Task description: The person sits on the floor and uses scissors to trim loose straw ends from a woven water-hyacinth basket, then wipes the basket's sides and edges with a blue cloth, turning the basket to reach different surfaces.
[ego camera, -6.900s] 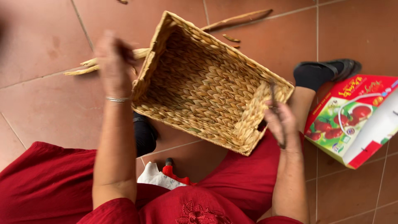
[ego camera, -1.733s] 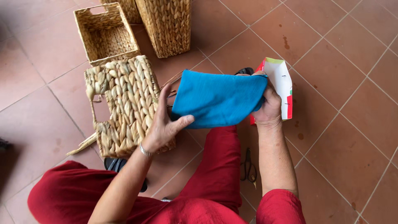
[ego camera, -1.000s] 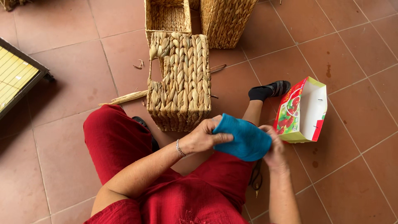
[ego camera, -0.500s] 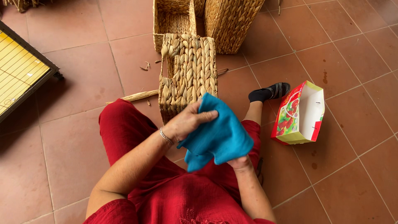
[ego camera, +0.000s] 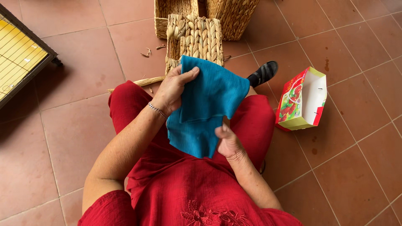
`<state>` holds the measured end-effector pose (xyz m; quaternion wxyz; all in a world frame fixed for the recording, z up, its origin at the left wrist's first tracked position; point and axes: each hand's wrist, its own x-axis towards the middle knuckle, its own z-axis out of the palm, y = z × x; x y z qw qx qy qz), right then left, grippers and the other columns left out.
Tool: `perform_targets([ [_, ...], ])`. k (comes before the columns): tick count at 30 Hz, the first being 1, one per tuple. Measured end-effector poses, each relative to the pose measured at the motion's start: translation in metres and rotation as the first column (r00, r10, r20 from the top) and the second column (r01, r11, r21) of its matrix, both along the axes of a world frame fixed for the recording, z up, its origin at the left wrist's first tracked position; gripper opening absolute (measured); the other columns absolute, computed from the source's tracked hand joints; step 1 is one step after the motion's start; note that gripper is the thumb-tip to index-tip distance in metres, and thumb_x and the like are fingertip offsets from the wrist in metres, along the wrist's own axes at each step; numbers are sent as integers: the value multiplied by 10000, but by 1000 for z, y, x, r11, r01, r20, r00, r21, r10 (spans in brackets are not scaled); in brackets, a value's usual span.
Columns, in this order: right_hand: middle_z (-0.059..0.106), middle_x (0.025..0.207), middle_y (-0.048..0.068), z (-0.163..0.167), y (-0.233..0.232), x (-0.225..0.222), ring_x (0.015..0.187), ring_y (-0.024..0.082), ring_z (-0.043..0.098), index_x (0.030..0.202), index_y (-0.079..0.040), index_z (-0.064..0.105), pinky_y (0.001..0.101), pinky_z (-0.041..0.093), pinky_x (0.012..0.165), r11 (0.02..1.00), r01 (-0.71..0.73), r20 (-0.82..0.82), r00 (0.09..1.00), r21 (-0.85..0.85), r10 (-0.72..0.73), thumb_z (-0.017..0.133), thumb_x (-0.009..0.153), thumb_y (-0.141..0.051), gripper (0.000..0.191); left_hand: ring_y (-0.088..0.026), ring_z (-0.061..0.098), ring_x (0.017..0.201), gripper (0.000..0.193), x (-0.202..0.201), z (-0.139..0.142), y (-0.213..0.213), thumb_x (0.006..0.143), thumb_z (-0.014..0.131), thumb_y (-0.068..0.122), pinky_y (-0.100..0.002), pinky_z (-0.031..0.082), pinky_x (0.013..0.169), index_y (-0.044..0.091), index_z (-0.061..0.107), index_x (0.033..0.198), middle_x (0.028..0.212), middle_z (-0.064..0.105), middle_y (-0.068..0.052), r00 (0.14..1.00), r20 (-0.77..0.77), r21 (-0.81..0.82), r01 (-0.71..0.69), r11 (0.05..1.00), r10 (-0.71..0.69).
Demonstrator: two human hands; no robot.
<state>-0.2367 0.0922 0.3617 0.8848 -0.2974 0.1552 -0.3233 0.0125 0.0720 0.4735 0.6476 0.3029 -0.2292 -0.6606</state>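
Note:
I sit on a tiled floor in red clothes and hold a teal cloth point(ego camera: 211, 104) over my lap with both hands. My left hand point(ego camera: 173, 86) grips its upper left edge, thumb on top. My right hand point(ego camera: 228, 140) holds the lower part from underneath, its fingers partly hidden by the fabric. A woven rectangular basket point(ego camera: 197, 37) lies on the floor just beyond the cloth, touching my knee.
Two more woven baskets point(ego camera: 232, 14) stand behind it at the top. An open red and green cardboard box point(ego camera: 303, 98) lies to the right of my leg. A yellow slatted crate point(ego camera: 19, 54) is at the far left. Straw scraps point(ego camera: 146, 52) litter the tiles.
The cloth has come from beside the box onto my lap and now hangs unfolded. The basket that I was holding earlier lies on the floor.

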Motion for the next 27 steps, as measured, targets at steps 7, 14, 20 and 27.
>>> perform_targets([
  [7,502,1521,151,10,-17,10,1394,334,497,1516,-45,423,532,413,1170,992,-6,-182,983,129,30,653,995,-358,650,-177,720,947,166,21,-4,1,1031,652,133,-365,620,867,28,690,1156,1075,745,-85,998,-37,-96,-55,994,51],
  [14,459,1583,166,68,-12,8,1473,405,395,1558,-113,397,628,332,1202,952,-73,302,953,298,-21,502,1006,-662,785,-193,672,1149,188,32,-18,35,992,666,77,-387,545,1045,56,729,1167,1203,740,-58,789,605,-289,342,894,-106],
  [20,558,1387,134,65,-38,-12,1318,333,515,1471,-23,469,561,409,1148,973,231,-339,917,27,-208,743,935,-163,619,-351,385,1497,325,33,-24,49,737,813,73,-570,170,1258,159,759,1046,1418,626,-81,124,910,-395,552,734,396],
  [27,630,1348,127,43,-56,-6,1257,305,614,1413,-8,504,488,496,1091,964,259,-112,961,53,-252,716,865,-76,592,-336,537,1311,844,29,-31,63,842,792,226,-478,411,1142,98,440,1597,1430,531,-168,898,439,-122,23,992,33],
])
